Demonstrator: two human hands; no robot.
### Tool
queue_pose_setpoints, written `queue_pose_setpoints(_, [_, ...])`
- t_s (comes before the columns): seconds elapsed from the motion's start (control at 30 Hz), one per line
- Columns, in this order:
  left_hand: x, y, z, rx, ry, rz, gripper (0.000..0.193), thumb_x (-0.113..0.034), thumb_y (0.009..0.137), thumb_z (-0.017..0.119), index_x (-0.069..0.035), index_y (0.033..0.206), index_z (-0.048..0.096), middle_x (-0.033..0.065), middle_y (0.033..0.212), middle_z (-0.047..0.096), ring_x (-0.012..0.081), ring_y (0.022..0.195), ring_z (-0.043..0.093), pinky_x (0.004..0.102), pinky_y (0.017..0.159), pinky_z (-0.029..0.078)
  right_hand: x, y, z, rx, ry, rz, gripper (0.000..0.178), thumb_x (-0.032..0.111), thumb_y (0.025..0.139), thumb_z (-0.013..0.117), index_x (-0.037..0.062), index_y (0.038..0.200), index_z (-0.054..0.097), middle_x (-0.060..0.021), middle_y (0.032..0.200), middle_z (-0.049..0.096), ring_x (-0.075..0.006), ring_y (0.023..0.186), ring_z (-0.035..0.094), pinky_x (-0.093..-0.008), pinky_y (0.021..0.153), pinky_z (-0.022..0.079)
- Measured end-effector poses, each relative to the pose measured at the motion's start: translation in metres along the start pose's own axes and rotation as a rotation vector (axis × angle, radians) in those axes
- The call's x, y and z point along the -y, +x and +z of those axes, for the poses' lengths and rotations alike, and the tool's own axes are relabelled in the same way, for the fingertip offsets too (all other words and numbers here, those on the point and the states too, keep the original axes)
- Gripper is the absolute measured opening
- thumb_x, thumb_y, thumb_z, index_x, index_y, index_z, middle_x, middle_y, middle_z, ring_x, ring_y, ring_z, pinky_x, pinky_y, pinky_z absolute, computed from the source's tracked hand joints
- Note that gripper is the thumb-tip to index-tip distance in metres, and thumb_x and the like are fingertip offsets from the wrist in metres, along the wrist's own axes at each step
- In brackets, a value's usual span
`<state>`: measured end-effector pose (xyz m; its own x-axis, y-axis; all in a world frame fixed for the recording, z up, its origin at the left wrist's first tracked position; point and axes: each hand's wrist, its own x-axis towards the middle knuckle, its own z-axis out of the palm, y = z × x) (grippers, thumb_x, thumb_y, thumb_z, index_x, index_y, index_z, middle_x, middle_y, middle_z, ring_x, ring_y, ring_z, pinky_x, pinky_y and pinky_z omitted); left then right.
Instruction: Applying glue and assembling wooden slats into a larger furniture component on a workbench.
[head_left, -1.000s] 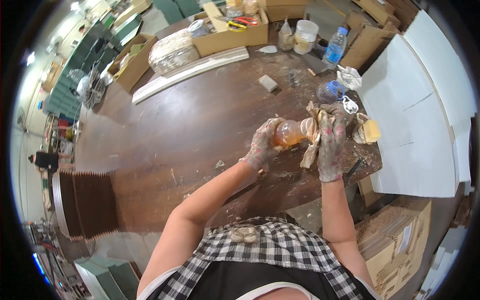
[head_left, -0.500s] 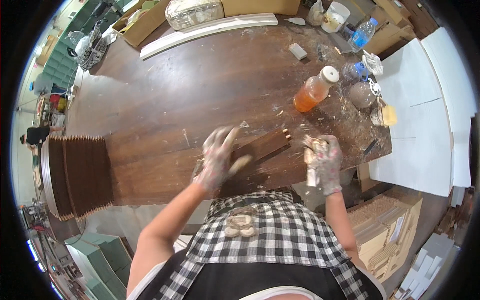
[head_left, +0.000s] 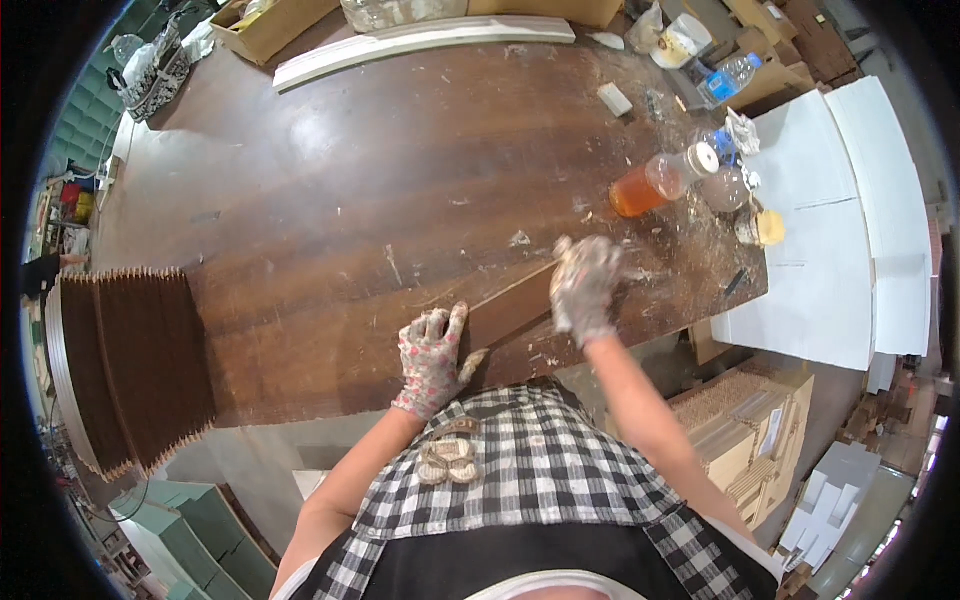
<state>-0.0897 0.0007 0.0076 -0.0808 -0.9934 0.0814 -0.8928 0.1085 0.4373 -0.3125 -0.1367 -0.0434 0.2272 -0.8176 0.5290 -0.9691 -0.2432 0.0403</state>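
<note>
A short brown wooden board (head_left: 515, 308) lies aslant on the tabletop close to my apron. At its left end my left hand (head_left: 430, 360), in a pale patterned work glove, is closed on the board, with the thumb at the near edge and the fingers at the far side. My right hand (head_left: 590, 290), gloved too and smeared by motion, covers the board's right end. In it I hold a stained, crumpled rag (head_left: 563, 285), mostly hidden by the glove. The dowel pegs at that end are hidden beneath the hand.
Stacked brown boards with pegged ends (head_left: 135, 365) stand at the table's left. Right of my hands are a bottle of orange liquid (head_left: 645, 190), clear bottles and a yellow-capped container (head_left: 768, 228). A long white strip (head_left: 420, 42) lies at the back. White panels (head_left: 800, 230) stand at right.
My right hand has moved left with the rag, from beside the board onto its pegged end. My left hand has come down and closed on the board's left end.
</note>
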Motion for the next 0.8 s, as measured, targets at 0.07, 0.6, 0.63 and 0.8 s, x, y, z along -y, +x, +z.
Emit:
queue_pose_setpoints(0.07, [0.006,-0.004,0.005,-0.051,0.006,0.014,0.076,-0.037,0.071,0.076,-0.008,0.135,0.047,0.0113,0.115,0.049,0.0302,0.106,0.048,0.0465,0.089,0.036,0.028,-0.016,-0.028,0.329,0.453,0.074,0.027,0.016,0.082,0.056,0.0027,0.105,0.057,-0.0175,0.109,0.051,-0.0333,0.103,0.046,-0.0515,0.095,0.037])
queue_pose_setpoints(0.6, [0.003,-0.003,0.000,-0.008,-0.006,0.013,0.076,-0.035,0.071,0.076,-0.009,0.136,0.046,0.0116,0.117,0.048,0.0297,0.110,0.046,0.0469,0.091,0.035,-0.031,0.026,-0.007,0.552,0.328,0.420,0.031,0.015,0.083,0.059,-0.0017,0.110,0.056,-0.0225,0.119,0.053,-0.0370,0.113,0.047,-0.0487,0.105,0.032])
queue_pose_setpoints(0.63, [0.004,-0.004,0.002,-0.006,0.007,0.019,0.076,-0.035,0.071,0.076,-0.009,0.136,0.046,0.0117,0.117,0.048,0.0300,0.110,0.046,0.0470,0.091,0.035,-0.025,0.014,-0.004,0.316,0.260,0.337,0.026,0.016,0.084,0.058,0.0002,0.105,0.057,-0.0202,0.114,0.052,-0.0355,0.110,0.046,-0.0480,0.098,0.035])
queue_pose_setpoints(0.8, [0.005,-0.006,-0.002,-0.014,0.020,0.034,0.076,-0.034,0.070,0.077,-0.009,0.135,0.048,0.0120,0.118,0.048,0.0305,0.110,0.046,0.0470,0.092,0.035,-0.009,-0.014,-0.014,0.047,0.251,0.013,0.021,0.020,0.083,0.061,0.0073,0.100,0.061,-0.0129,0.105,0.051,-0.0299,0.101,0.046,-0.0462,0.088,0.039])
